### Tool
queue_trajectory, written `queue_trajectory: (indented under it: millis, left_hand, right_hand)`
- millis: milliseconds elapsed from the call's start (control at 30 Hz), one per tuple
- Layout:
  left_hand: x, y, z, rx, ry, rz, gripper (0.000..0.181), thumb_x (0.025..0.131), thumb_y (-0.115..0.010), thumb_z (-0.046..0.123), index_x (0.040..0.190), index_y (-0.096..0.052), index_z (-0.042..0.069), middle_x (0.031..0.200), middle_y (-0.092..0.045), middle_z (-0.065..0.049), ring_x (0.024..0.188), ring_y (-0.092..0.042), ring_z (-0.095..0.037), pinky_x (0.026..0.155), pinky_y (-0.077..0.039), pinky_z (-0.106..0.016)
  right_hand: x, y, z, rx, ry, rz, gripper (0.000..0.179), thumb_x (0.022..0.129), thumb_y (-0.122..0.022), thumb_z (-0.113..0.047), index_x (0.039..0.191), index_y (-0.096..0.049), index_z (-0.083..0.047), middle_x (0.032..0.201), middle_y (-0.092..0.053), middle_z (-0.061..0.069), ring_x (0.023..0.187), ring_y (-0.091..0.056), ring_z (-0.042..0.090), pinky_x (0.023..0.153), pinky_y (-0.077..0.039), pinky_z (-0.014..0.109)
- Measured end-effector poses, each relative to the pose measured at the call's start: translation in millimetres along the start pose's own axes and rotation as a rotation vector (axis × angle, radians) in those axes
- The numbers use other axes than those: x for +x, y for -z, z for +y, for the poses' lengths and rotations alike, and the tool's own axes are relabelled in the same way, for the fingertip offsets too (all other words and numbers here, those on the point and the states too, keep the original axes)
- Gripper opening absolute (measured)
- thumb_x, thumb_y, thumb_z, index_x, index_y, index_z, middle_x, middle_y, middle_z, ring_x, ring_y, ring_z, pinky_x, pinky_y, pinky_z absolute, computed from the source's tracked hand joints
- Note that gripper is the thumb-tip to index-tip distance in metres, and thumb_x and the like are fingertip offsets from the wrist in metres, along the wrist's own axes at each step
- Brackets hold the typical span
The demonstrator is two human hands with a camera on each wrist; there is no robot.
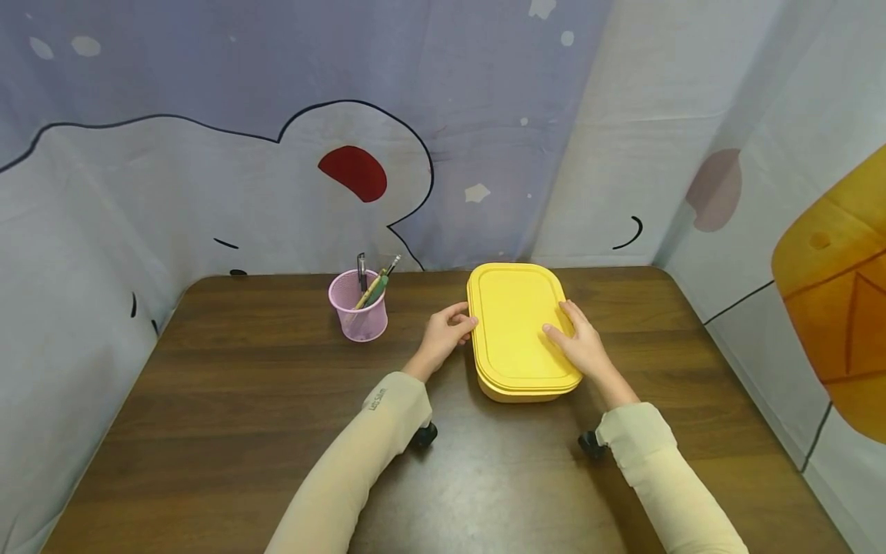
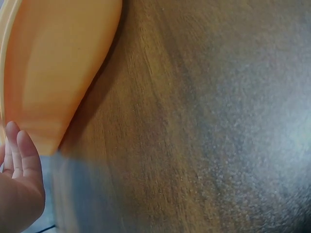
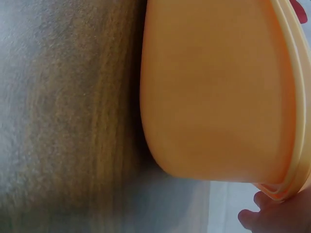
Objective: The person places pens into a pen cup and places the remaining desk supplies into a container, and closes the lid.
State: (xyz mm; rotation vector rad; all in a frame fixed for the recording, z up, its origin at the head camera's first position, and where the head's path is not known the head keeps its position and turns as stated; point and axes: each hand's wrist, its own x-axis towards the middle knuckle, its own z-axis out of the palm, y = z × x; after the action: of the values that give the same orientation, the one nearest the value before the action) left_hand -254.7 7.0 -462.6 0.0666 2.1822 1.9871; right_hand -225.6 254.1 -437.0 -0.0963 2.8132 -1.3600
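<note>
A yellow food container (image 1: 515,396) with a flat yellow lid (image 1: 519,327) stands on the table; in both wrist views its side wall looks orange. At the lid's left edge is my left hand (image 1: 443,335), thumb against the rim and the other fingers below it. My right hand (image 1: 584,346) grips the opposite edge, thumb on the lid's top and fingers along the side. In the right wrist view, fingertips (image 3: 249,218) show under the rim near a corner. The left wrist view shows my left fingers (image 2: 30,155) by the container's wall. What is inside stays hidden.
A pink mesh cup (image 1: 358,315) with pens and a pencil stands left of the container. Around the brown wooden table (image 1: 242,415) hangs a printed curtain (image 1: 498,115), close behind the back edge and along both sides.
</note>
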Motion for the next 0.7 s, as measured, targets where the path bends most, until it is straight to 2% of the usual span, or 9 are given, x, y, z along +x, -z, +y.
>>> queue_trajectory:
  millis: [367,533,700]
  left_hand:
    - [-1.5,3.1,-4.2,-0.024,-0.005,-0.003,0.043,0.083,-0.061,0.016,0.124,-0.051,0.008,0.092,-0.063,-0.011,0.066,-0.055,-0.011,0.060,-0.049,-0.023]
    - [-2.7,2.4,-6.0,-0.022,0.004,-0.001,0.044,0.082,-0.061,0.015,0.124,-0.051,0.007,0.093,-0.063,-0.012,0.070,-0.057,-0.015,0.062,-0.050,-0.024]
    - [-2.4,1.0,-6.8,-0.021,0.001,0.000,0.044,0.083,-0.061,0.015,0.125,-0.050,0.006,0.092,-0.063,-0.012,0.065,-0.055,-0.011,0.061,-0.049,-0.023]
  right_hand:
    - [0.0,-0.5,0.1,0.032,-0.013,-0.027,0.068,0.087,-0.053,-0.033,0.139,-0.022,-0.001,0.146,-0.016,0.018,0.135,-0.014,0.031,0.109,-0.015,0.045]
    - [-1.1,-0.7,-0.5,0.015,-0.030,-0.024,0.071,0.086,-0.052,-0.037,0.140,-0.020,-0.002,0.146,-0.017,0.017,0.134,-0.016,0.032,0.109,-0.016,0.046]
    - [-1.5,-1.3,0.0,-0.006,-0.038,-0.020,0.073,0.086,-0.052,-0.038,0.140,-0.019,-0.002,0.146,-0.017,0.017,0.134,-0.017,0.033,0.108,-0.018,0.046]
